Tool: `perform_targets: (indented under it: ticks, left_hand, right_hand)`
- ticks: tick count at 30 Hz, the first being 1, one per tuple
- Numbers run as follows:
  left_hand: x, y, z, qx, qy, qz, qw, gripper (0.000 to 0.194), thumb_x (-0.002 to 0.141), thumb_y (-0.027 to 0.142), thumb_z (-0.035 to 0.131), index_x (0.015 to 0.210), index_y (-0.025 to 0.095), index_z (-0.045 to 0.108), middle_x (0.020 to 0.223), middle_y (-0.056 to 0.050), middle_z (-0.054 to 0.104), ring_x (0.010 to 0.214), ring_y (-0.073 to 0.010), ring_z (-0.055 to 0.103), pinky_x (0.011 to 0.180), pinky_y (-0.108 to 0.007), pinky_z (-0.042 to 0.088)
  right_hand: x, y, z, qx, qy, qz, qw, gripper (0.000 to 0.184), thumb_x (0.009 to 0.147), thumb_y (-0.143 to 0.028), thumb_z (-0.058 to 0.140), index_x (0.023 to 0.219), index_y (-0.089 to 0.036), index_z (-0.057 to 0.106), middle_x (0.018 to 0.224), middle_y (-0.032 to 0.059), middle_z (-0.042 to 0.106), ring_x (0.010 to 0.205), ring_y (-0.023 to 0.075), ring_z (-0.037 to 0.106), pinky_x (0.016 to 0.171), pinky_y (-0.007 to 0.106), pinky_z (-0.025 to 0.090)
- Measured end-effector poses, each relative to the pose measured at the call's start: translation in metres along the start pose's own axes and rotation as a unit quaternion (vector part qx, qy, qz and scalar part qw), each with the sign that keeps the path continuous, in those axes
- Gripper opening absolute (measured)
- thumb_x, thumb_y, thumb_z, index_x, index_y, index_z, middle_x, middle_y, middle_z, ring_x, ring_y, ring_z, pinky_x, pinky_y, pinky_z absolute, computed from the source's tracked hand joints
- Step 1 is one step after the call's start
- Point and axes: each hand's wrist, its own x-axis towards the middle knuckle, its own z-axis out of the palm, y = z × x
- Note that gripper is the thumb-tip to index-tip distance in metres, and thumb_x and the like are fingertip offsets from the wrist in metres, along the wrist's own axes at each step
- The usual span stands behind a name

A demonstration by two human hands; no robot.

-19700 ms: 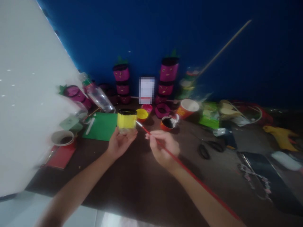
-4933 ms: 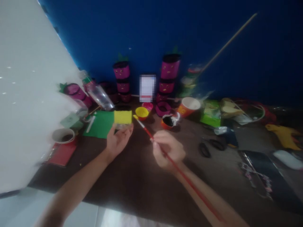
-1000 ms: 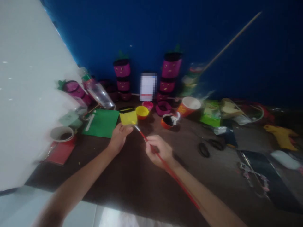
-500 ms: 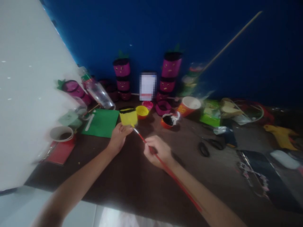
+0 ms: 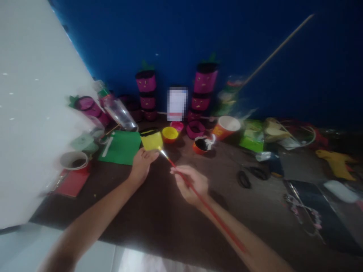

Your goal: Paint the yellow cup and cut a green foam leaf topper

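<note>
My left hand (image 5: 142, 163) pinches the lower edge of a small yellow-painted piece with a black band along its top (image 5: 152, 141); its exact kind is unclear. A long red-handled paintbrush (image 5: 188, 184) lies in the closed fingers of my right hand (image 5: 193, 183). The brush's pale tip touches or nearly touches the piece's lower right corner. Just behind it stand a small cup of yellow paint (image 5: 170, 133) and a pink paint cup (image 5: 177, 125). A cup with black paint (image 5: 200, 145) sits further right.
A green sheet (image 5: 120, 149) lies left, near a red-and-white cup (image 5: 74, 161). Purple stacked figures with faces (image 5: 204, 81) line the blue wall. Scissors (image 5: 246, 178), a dark phone-like slab (image 5: 314, 206) and a yellow glue gun (image 5: 337, 162) lie right.
The yellow piece has shifted slightly left and tilted in my left hand. My right hand with the paintbrush has moved a little to the right and down.
</note>
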Motion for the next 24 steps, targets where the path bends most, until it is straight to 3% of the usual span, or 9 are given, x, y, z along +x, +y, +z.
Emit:
perform_targets:
  ticks: [10,15,24]
  left_hand:
    - [0.001,-0.008,-0.007,0.057,-0.009,0.02,0.998,0.041,0.054,0.021,0.083,0.086,0.016,0.057,0.087,-0.004,0.069,0.091,-0.0179,0.065,0.092,-0.034,0.045]
    - [0.0,-0.009,-0.008,0.053,-0.018,0.023,0.998,0.039,0.055,0.019,0.083,0.083,0.016,0.056,0.077,-0.002,0.068,0.093,-0.0195,0.065,0.092,-0.035,0.044]
    - [0.002,-0.013,-0.009,0.054,-0.006,0.022,0.998,0.041,0.054,0.018,0.082,0.087,0.015,0.058,0.079,-0.003,0.069,0.09,-0.0195,0.066,0.093,-0.037,0.044]
  right_hand:
    - [-0.002,-0.003,0.007,-0.007,-0.009,-0.018,1.0,0.022,0.075,-0.002,0.059,0.089,-0.019,0.061,0.083,0.0043,0.073,0.071,0.0141,0.071,0.068,0.024,0.06]
    - [-0.004,-0.002,0.009,-0.012,0.011,-0.017,1.0,0.024,0.074,-0.002,0.059,0.09,-0.019,0.061,0.082,0.004,0.073,0.07,0.014,0.071,0.067,0.024,0.06]
    - [-0.004,-0.004,0.007,-0.008,-0.014,-0.018,1.0,0.02,0.074,-0.002,0.057,0.084,-0.019,0.06,0.074,0.0031,0.07,0.067,0.0142,0.069,0.065,0.025,0.059]
